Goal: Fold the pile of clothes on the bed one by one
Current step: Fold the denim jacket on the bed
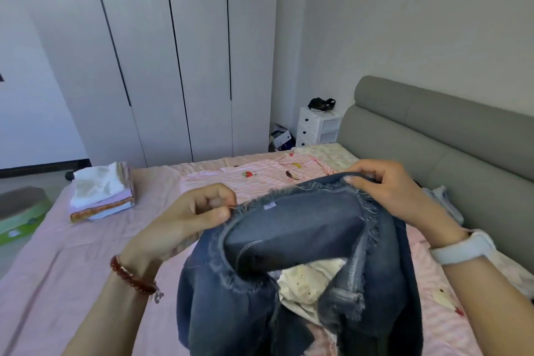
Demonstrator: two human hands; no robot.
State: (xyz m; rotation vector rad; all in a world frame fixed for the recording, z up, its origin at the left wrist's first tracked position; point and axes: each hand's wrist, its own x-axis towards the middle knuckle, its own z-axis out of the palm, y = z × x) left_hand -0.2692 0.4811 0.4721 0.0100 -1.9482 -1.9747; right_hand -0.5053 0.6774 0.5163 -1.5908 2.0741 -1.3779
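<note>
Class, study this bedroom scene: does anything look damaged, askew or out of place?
The denim garment held up by the left hand and right hand has a frayed, ragged edge, possibly by design. The folded stack sits slightly uneven, its white top piece rumpled.

Both hands, left hand [190, 212] and right hand [390, 188], pinch the frayed edge of dark denim shorts [303, 254] above a pink bed [57, 269] near folded clothes [101, 191].

Frayed matt denim garment [303, 240], soft cotton bed sheet [72, 269]
</note>
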